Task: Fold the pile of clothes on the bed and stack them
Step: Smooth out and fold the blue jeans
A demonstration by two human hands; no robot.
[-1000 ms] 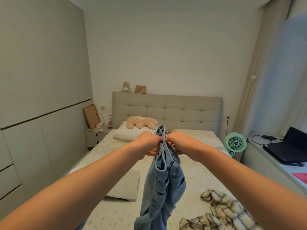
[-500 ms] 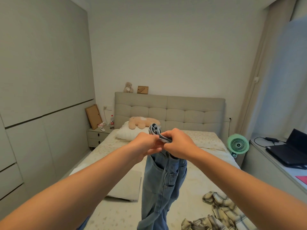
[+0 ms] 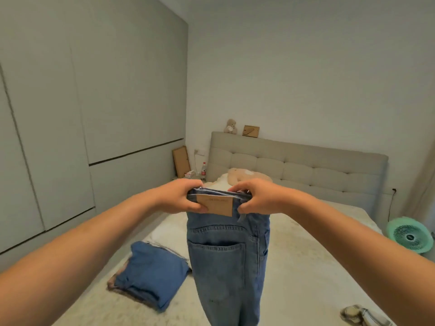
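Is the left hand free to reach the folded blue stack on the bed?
Probably not yet: the left hand grips the jeans waistband. The folded blue stack lies unobstructed below it.

1. Soft, even daylight is filling the room, coming in from my right; nothing is glaring.
2. The wide lens is bending the wardrobe (image 3: 70,114) lines and stretching my forearms at the lower corners.
3. Motion blur is smearing the folded blue stack (image 3: 150,274) and the plaid cloth (image 3: 362,316).
4. My jeans (image 3: 226,255) are casting only a faint shadow on the bed (image 3: 306,267).
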